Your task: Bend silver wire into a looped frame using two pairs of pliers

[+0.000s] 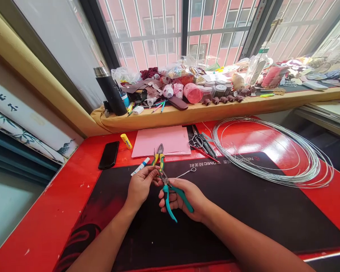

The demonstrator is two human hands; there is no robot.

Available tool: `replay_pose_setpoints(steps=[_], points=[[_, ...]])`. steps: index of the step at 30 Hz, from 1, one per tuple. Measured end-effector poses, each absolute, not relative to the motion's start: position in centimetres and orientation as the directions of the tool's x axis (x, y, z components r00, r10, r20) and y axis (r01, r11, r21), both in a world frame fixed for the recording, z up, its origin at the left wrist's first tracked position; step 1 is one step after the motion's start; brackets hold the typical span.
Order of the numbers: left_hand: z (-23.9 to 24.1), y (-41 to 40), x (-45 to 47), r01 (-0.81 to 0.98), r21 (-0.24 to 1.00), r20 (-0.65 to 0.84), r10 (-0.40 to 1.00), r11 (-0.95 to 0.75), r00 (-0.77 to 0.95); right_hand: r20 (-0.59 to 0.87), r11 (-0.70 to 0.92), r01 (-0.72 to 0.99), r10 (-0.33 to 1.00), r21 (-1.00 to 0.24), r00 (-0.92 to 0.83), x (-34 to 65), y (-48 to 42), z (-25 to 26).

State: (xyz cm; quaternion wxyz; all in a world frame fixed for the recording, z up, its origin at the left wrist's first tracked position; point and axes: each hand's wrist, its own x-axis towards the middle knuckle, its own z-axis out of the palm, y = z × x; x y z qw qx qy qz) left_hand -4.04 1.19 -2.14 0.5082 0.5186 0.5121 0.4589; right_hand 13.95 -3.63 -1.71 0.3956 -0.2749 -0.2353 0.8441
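Observation:
My left hand (141, 183) is closed, pinching a thin piece of wire (154, 153) that sticks up from the fingertips. My right hand (188, 196) grips teal-handled pliers (170, 204), whose handles are spread apart. Their jaws meet the wire beside my left fingertips; the exact contact is too small to make out. Just beyond both hands lie yellow-and-green pliers (160, 153), partly hidden by my left hand. A wire with a looped end (193, 169) shows past my right hand; whether it joins the held piece, I cannot tell.
A large coil of wire (308, 177) lies at right on the black mat (243, 219). Pink paper (161, 139), scissors (197, 141), a marker (141, 166), a glue stick (126, 141) and a phone (108, 155) are behind. A cluttered windowsill (147, 120) holds a black bottle (111, 92).

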Motion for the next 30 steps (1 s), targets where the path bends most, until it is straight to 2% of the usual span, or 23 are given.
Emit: replay_pose_setpoints(steps=[30], points=[[-2.27, 0.96, -3.97, 0.213, 0.977, -0.012, 0.998, -0.003, 0.068, -0.291, -0.611, -0.534, 0.772, -0.584, -0.566, 14.01, -3.50, -1.91]])
